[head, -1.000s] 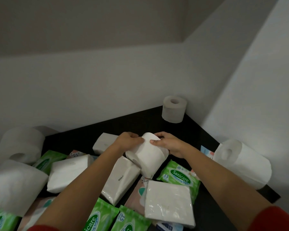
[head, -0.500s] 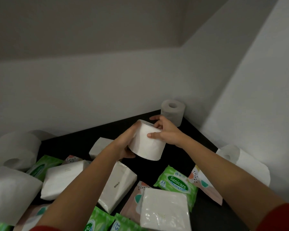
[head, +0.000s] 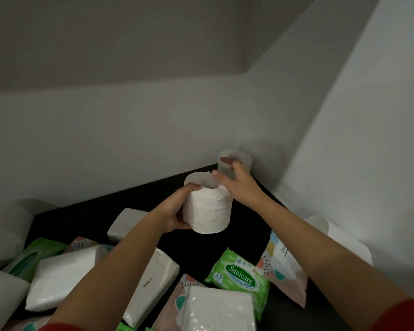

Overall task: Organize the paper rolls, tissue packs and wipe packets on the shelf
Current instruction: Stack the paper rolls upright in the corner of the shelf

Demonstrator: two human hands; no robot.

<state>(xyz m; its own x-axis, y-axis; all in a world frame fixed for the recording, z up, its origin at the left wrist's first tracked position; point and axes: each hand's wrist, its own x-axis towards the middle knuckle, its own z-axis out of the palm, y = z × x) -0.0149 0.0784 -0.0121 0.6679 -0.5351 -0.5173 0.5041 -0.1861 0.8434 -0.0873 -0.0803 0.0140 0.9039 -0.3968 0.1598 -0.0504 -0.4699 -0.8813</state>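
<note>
Black shelf [head: 246, 232], white walls [head: 129, 139]; left hand [head: 177, 211] grips roll [head: 208, 211].

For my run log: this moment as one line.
left hand grips upright paper roll | right hand touches its top | corner roll stands behind

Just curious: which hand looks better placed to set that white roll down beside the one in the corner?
Probably the left hand: it grips the white roll round its side. The right hand, fingers spread, only touches its top rim, near the corner roll.
</note>
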